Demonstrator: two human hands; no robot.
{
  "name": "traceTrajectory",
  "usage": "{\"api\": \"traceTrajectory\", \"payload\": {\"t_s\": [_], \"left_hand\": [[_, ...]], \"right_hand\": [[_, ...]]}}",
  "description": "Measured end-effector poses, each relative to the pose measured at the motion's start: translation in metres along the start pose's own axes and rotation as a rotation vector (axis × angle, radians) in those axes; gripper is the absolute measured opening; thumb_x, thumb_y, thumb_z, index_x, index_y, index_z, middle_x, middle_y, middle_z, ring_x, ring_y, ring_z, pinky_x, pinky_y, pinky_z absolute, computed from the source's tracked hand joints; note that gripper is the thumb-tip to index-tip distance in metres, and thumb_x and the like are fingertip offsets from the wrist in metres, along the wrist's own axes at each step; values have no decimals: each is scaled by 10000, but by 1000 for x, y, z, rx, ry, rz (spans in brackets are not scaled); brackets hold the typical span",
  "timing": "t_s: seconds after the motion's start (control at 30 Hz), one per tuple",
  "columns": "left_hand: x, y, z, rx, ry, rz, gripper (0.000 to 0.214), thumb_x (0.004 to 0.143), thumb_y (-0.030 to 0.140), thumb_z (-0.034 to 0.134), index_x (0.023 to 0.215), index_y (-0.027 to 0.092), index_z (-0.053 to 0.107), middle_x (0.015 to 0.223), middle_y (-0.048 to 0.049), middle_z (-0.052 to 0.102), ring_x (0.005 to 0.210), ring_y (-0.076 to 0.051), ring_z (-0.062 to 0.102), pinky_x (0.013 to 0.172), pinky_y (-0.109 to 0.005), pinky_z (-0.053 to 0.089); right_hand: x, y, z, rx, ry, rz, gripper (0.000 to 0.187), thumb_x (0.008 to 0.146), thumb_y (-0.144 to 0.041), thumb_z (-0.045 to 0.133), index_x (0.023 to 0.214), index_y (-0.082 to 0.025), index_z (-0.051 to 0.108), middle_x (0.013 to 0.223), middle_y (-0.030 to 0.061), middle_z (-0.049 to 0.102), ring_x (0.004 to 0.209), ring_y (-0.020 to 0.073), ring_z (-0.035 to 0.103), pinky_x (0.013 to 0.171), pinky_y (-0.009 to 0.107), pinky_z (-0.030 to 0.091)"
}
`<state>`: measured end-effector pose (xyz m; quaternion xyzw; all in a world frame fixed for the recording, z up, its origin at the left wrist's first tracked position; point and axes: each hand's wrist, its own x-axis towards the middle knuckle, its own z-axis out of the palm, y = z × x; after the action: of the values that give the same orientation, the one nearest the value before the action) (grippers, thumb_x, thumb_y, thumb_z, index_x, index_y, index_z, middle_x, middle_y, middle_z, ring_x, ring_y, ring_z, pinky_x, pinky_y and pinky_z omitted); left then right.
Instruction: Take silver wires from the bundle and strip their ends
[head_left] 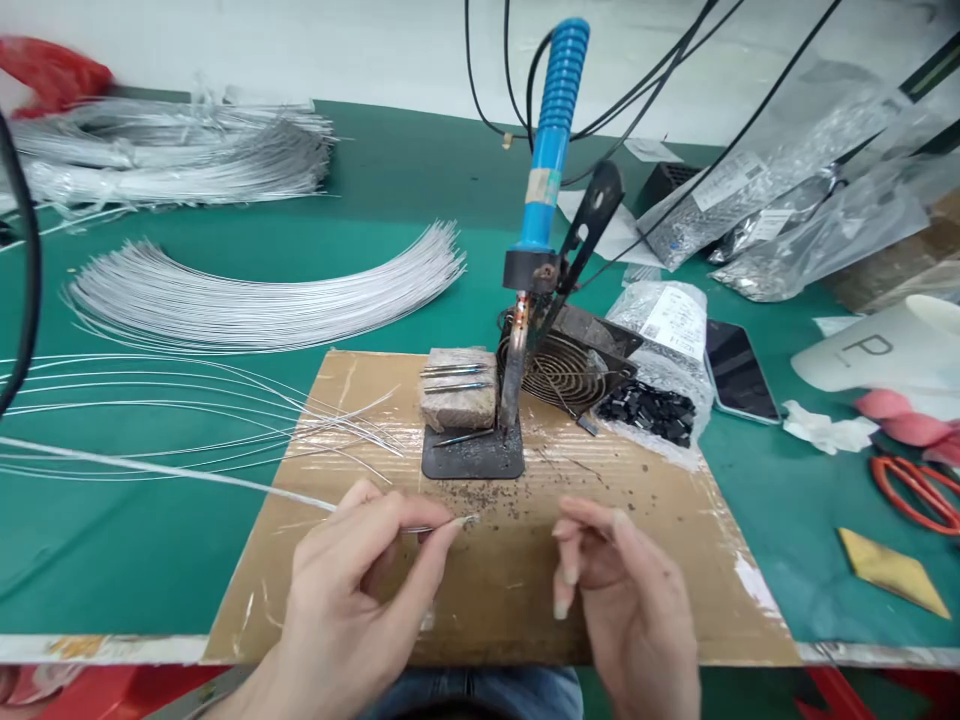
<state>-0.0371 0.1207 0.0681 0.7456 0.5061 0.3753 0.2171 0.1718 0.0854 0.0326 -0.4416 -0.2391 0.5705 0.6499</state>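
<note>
My left hand is closed in a pinch on a thin white wire. One end of the wire pokes out between thumb and forefinger, and the rest runs off to the left edge. To the right, my right hand hovers over the cardboard with fingers loosely curled and apart, nothing visible in them. Beyond both hands, a blue-handled soldering iron stands tip down on a black base plate. Beside its tip sits a worn block with several thin metal pieces on top.
Loose wires spread at left, below a thick wire bundle and a larger pile. Right of the iron are a fan, a bag of small black parts, a phone, a paper cup and red scissors.
</note>
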Motion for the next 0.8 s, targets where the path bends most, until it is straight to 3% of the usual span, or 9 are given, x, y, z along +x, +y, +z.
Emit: {"api": "traceTrajectory", "payload": {"t_s": [0.07,0.13,0.27,0.4,0.53,0.63,0.8], "left_hand": [[9,-6,-10,121,-1,138,134,934,111,679,949,244,679,617,71,539,530,-123,434,643,-287,417],[17,-19,-20,204,-11,192,126,936,107,675,940,233,685,603,75,559,530,-123,441,675,-300,414],[32,-57,-38,236,-2,49,59,957,197,697,928,246,714,770,48,734,663,-147,588,731,-307,448],[45,-84,-49,263,6,7,89,963,270,703,888,239,740,885,-1,751,838,-196,644,817,-335,472],[51,-91,-47,337,3,16,124,934,316,718,858,272,806,853,-30,670,870,-236,584,811,-369,428],[49,-89,-45,354,-3,6,128,929,313,717,858,281,819,787,-10,654,776,-209,567,775,-359,400],[64,-88,-54,311,44,-56,184,994,362,646,966,216,755,755,7,676,691,-176,584,703,-308,451]], "right_hand": [[5,-4,-19,-49,32,-59,301,1010,-410,661,1026,-184,858,834,94,745,560,143,644,463,237,581],[9,-6,-33,-79,72,-69,290,994,-406,685,1006,-178,863,825,110,744,572,159,638,440,245,575],[10,-4,-43,-113,75,-56,287,973,-423,714,975,-183,871,809,120,741,537,168,634,425,272,569],[8,-2,-41,-150,64,-64,278,958,-432,735,950,-191,874,811,120,741,531,173,640,450,292,576],[9,-2,-41,-158,64,-58,281,928,-451,771,919,-190,876,796,122,740,531,177,640,443,288,571],[11,-1,-42,-153,51,-44,289,911,-463,788,904,-187,876,788,124,740,531,180,642,440,290,575],[14,0,-45,-171,15,-48,291,918,-454,782,906,-179,876,758,129,733,534,194,653,443,295,582]]}}
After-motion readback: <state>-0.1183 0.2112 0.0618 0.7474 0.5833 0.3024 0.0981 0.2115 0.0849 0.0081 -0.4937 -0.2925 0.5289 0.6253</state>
